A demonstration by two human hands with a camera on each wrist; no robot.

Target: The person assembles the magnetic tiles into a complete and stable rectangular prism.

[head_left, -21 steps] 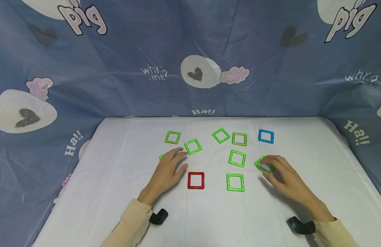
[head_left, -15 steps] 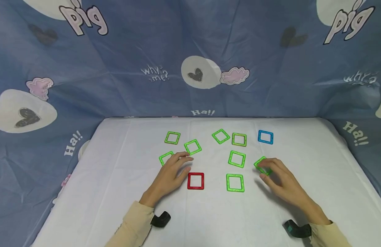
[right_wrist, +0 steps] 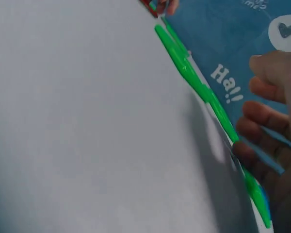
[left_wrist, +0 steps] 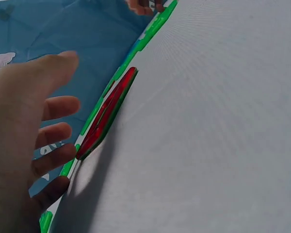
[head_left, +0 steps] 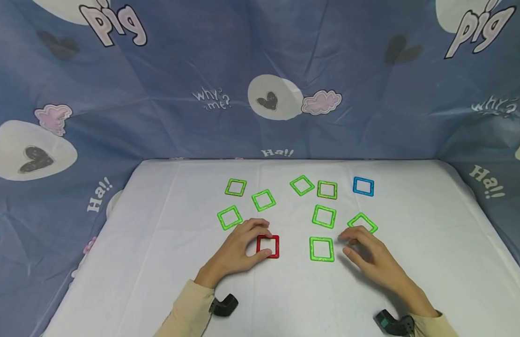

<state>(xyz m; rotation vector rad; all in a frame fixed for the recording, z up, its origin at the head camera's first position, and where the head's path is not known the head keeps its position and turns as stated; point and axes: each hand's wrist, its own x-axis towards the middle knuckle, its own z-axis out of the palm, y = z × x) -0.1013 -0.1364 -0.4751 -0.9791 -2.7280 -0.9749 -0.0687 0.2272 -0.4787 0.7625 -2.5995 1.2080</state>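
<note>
My left hand (head_left: 239, 250) reaches over a red square magnetic tile (head_left: 277, 247), its fingers loosely bent and spread above the tile's left part. In the left wrist view the red tile (left_wrist: 106, 116) lies just past the fingertips, with a thin green line along its lower edge. My right hand (head_left: 375, 260) hovers with relaxed fingers, holding nothing. Its fingertips are between a green square tile (head_left: 322, 259) on their left and another green tile (head_left: 369, 221) behind, whose near corner the hand covers.
Several more green square tiles lie flat farther back, among them a left one (head_left: 232, 227) and a middle one (head_left: 323, 226). A blue tile (head_left: 363, 194) lies at the back right. The white-covered table (head_left: 159, 234) ends at a blue printed curtain (head_left: 167, 126).
My left hand has moved right and nearer, from beside the back-left green tiles to over the red tile. My right hand has drawn left and nearer, away from the right-hand green tile.
</note>
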